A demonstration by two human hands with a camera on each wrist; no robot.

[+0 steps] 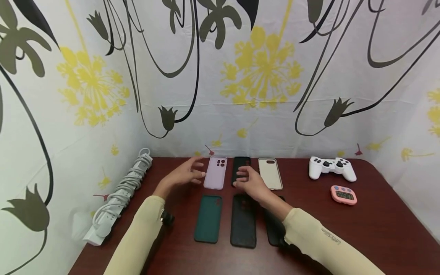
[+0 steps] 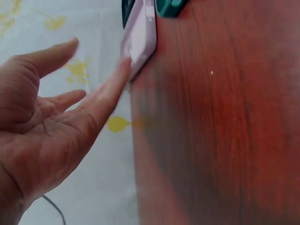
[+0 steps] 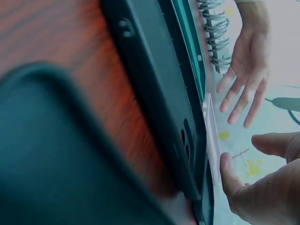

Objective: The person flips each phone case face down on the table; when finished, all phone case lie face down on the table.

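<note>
Six phone cases lie in two rows on the dark red table. At the back are a lilac case (image 1: 214, 178), a dark case (image 1: 237, 163) and a cream case (image 1: 269, 173). A green case (image 1: 208, 219), a black case (image 1: 243, 227) and another black case (image 1: 274, 231), partly hidden by the right forearm, form the front row. My left hand (image 1: 185, 172), fingers apart and holding nothing, is just left of the lilac case. Over the dark back case, my right hand (image 1: 252, 183) hovers with relaxed fingers, its thumb and fingertips apart in the right wrist view.
A white power strip (image 1: 137, 168) wrapped in its cord runs along the table's left edge. To the right are a white game controller (image 1: 331, 168) and a pink digital timer (image 1: 343, 195). A patterned cloth (image 1: 206, 95) hangs directly behind the table.
</note>
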